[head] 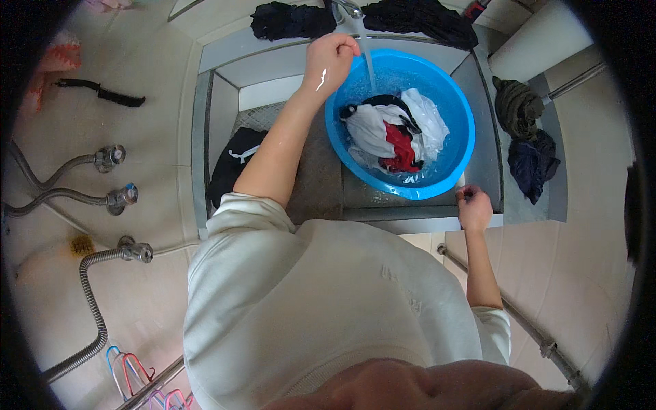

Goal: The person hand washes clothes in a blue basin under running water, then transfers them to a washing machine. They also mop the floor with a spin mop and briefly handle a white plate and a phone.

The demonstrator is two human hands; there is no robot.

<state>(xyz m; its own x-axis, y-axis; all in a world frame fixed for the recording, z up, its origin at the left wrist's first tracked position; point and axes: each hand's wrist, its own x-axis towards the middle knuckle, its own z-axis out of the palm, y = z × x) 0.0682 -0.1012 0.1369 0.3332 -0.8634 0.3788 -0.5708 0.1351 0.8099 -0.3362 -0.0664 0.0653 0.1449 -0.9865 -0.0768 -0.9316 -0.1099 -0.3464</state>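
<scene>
A round blue plastic basin (pixel 464 154) stands in a large sink, with water and wet clothes inside. White cloth (pixel 365 129) and red cloth (pixel 401 148) lie bunched together in it. Water runs into the basin from a metal faucet (pixel 350 8). My left hand (pixel 332 59), wet and with curled fingers, is raised beside the stream near the basin's far left rim; nothing shows in it. My right hand (pixel 474 207) rests at the sink's near right edge, just below the basin, its fingers curled; whether it grips the edge is unclear.
Black garments (pixel 293 21) lie on the back ledge. A black garment with a white drawstring (pixel 233 164) is in the sink's left part. Dark green cloth (pixel 517 108) and dark blue cloth (pixel 533 163) lie on the right ledge. Valves with hoses (pixel 110 158) line the left wall.
</scene>
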